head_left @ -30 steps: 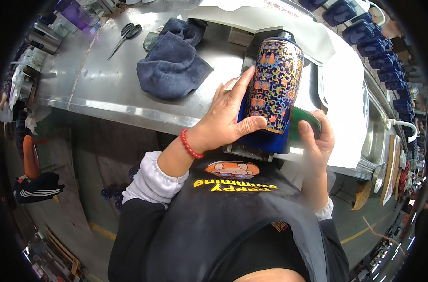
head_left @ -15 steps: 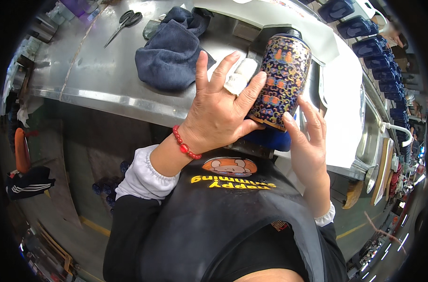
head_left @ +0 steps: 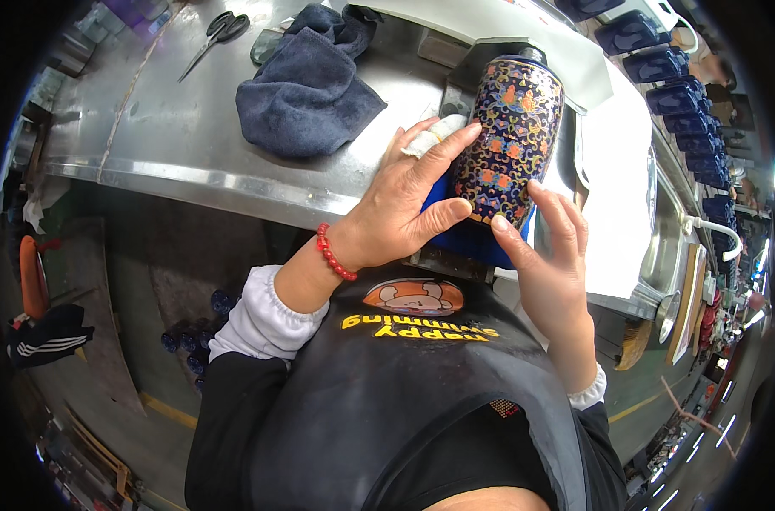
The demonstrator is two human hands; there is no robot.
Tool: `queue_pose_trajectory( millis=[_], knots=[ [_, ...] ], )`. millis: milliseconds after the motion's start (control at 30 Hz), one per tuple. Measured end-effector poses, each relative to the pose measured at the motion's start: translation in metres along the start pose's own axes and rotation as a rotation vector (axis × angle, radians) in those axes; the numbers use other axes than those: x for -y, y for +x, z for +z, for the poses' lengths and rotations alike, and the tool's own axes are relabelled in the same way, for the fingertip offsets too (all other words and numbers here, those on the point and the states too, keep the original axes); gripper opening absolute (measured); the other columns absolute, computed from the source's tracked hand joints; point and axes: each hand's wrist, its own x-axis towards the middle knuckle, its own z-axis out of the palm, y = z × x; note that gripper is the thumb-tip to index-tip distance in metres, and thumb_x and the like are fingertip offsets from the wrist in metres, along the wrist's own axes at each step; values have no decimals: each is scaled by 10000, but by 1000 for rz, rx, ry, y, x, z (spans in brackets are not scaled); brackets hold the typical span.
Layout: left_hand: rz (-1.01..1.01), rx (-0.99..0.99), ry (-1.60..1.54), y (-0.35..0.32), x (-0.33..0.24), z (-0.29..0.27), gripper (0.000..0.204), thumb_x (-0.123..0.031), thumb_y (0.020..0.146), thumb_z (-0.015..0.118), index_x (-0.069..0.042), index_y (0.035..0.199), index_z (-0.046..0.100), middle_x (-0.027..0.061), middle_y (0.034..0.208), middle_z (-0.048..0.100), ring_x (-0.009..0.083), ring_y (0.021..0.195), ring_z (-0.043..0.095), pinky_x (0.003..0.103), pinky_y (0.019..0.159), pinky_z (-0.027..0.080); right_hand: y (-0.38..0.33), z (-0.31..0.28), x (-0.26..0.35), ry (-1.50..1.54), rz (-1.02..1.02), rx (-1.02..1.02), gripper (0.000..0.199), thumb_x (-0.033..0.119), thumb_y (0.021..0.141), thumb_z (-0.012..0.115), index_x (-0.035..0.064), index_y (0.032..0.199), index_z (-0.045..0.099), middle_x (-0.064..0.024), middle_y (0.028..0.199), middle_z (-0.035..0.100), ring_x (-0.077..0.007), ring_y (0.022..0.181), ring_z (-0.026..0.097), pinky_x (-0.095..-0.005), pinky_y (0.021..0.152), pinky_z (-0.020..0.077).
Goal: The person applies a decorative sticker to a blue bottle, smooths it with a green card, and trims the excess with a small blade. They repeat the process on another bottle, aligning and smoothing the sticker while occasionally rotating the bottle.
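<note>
A dark blue bottle (head_left: 508, 140) with a dense gold, orange and light-blue pattern lies tilted on a blue-padded support (head_left: 468, 247), its neck pointing away from me. My left hand (head_left: 404, 196) is at the bottle's left side and has a folded white cloth (head_left: 437, 136) held among its fingers. Its index fingertip touches the pattern, and its thumb reaches the lower left edge. At the bottle's lower right, my right hand (head_left: 553, 264) has thumb and fingers apart, their tips resting on the bottle's near end.
On the metal table (head_left: 183, 136) lie a crumpled dark blue towel (head_left: 306, 94) and black-handled scissors (head_left: 217, 38). A white sheet (head_left: 617, 204) covers the right side, near a sink with a white tap (head_left: 719, 234). Several dark blue bottles (head_left: 694, 119) line the far right.
My left hand's fingers have come together from a spread pose, and its thumb has moved up onto the bottle's edge. My right thumb has shifted slightly left along the near end.
</note>
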Motion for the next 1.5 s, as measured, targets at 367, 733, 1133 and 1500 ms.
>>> queue_pose_trajectory(
  millis=[367, 733, 1133, 1500],
  knots=[
    [-102, -14, -34, 1, -9, 2, 745, -341, 958, 661, -33, 1565, 358, 215, 1500, 487, 429, 1394, 403, 507, 1193, 266, 3, -3, -2, 36, 48, -56, 476, -40, 777, 741, 124, 1224, 751, -211, 1414, 573, -383, 1237, 573, -453, 1043, 479],
    [-197, -44, -9, 14, -29, 8, 834, -159, 774, 710, 49, 1503, 363, 274, 1396, 538, 450, 1325, 472, 519, 1182, 284, -6, -5, -11, 287, 91, -150, 495, -134, 852, 599, -76, 1343, 581, -321, 1352, 601, -449, 1263, 605, -492, 1071, 471],
    [-333, -17, -224, 14, -26, 6, 815, -181, 844, 701, 40, 1538, 334, 280, 1473, 472, 404, 1391, 433, 466, 1188, 302, -11, -2, -9, 500, 151, -261, 442, -142, 905, 582, -74, 1339, 531, -301, 1324, 623, -373, 1221, 638, -423, 986, 543],
    [-312, 28, -107, 13, -35, 8, 872, -191, 839, 713, 37, 1563, 284, 272, 1486, 455, 384, 1384, 429, 472, 1184, 297, -42, -5, 1, 418, 293, -290, 311, 89, 921, 754, -19, 1137, 558, -132, 975, 658, -190, 776, 639, -326, 691, 525]
  ],
)
